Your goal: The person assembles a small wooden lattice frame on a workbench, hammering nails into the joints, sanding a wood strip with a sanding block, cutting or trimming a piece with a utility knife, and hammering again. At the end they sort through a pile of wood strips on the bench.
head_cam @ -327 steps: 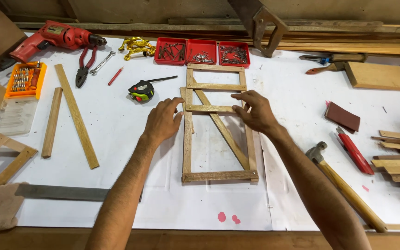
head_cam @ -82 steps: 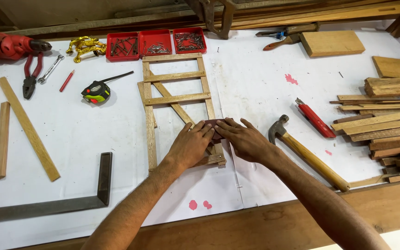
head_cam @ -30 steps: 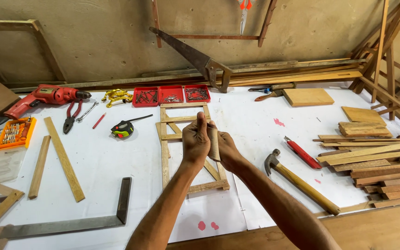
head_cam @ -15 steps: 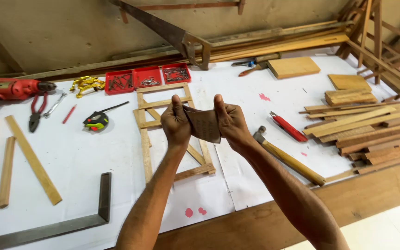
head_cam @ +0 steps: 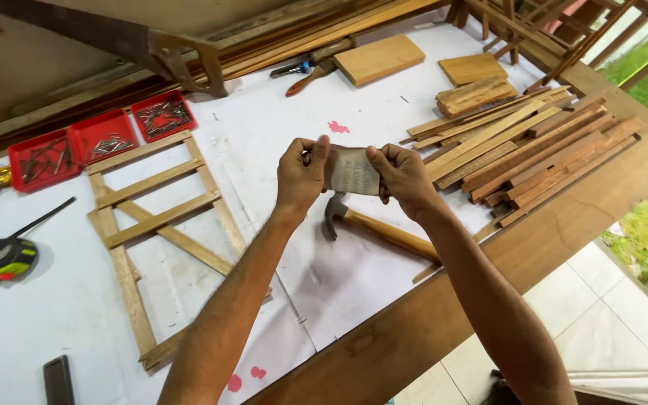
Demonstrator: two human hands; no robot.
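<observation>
Workbench (head_cam: 429, 322) below; sandpaper sheet (head_cam: 354, 171) pinched between left hand (head_cam: 303, 174), right hand (head_cam: 403, 176)

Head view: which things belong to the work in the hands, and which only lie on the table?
In hand: sandpaper sheet, held by left hand and right hand.

Lying about: wooden frame, hammer, tape measure, red nail trays, stack of wood strips, handsaw.
</observation>
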